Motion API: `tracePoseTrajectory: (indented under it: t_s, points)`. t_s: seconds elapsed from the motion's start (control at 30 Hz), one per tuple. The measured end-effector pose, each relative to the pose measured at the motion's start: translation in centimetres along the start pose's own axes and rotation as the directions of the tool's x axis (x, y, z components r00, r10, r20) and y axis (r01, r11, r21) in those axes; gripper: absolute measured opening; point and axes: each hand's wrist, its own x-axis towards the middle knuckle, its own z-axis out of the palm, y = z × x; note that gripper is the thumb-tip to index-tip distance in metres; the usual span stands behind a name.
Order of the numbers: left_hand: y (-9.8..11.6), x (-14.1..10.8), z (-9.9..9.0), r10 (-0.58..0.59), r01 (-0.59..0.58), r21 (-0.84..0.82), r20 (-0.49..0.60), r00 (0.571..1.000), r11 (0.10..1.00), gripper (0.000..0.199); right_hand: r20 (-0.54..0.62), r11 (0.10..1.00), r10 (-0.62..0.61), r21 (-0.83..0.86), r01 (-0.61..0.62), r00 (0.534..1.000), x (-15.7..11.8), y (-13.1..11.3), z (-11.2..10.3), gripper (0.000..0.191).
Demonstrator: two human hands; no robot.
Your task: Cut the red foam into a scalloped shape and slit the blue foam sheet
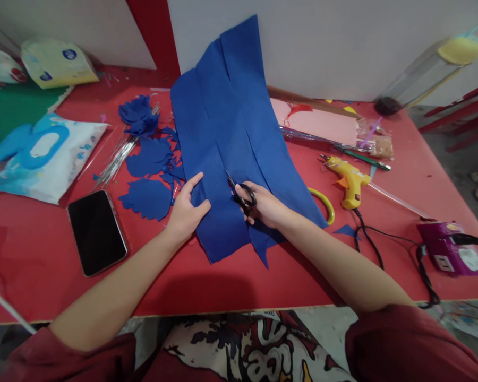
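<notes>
A large blue sheet point(231, 132) lies on the red table, its far end leaning up against the wall, with several slits in it. My right hand point(258, 204) is closed around black-handled scissors point(245, 196), whose blades are at a slit in the sheet's near part. My left hand point(189, 209) rests on the sheet's left edge, thumb and fingers apart, pressing it flat. Cut blue pieces point(147, 199) lie just left of the sheet, below a blue cloth bunch point(138, 115) on silvery wires point(119, 159).
At left are a phone point(97, 232), a wipes pack point(69, 154) and a tissue pack point(59, 63). To the right lie a yellow glue gun point(348, 180), a yellow ring point(324, 204), pink sheets point(318, 119) and a purple power block point(448, 246) with cables.
</notes>
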Motion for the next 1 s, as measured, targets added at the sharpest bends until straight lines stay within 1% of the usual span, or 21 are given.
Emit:
tracePoseTrajectory:
  t_s: [0.1, 0.23, 0.47, 0.67, 1.0]
  points:
    - [-0.06, 0.05, 0.0, 0.017, -0.017, 0.004, -0.004, 1.0, 1.0, 0.061, -0.01, 1.0, -0.021, 0.001, 0.021, 1.0, 0.09, 0.12, 0.05, 0.037]
    - [0.06, 0.04, 0.03, 0.006, -0.005, 0.012, -0.006, 1.0, 1.0, 0.061, -0.013, 0.999, -0.034, 0.007, 0.034, 0.999, 0.19, 0.27, 0.03, 0.039]
    - [0.11, 0.0, 0.0, -0.017, 0.017, 0.011, 0.0, 1.0, 1.0, 0.063, 0.007, 1.0, -0.02, 0.023, 0.02, 1.0, 0.16, 0.15, -0.11, 0.041]
    - [0.13, -0.06, 0.06, -0.027, 0.026, 0.019, 0.005, 1.0, 0.999, 0.063, 0.0, 1.0, -0.011, -0.002, 0.011, 1.0, 0.13, 0.0, 0.02, 0.04]
    - [0.29, -0.04, 0.01, -0.025, 0.025, 0.017, -0.002, 1.0, 1.0, 0.062, -0.02, 0.998, -0.062, -0.01, 0.062, 0.998, 0.28, 0.31, 0.27, 0.036]
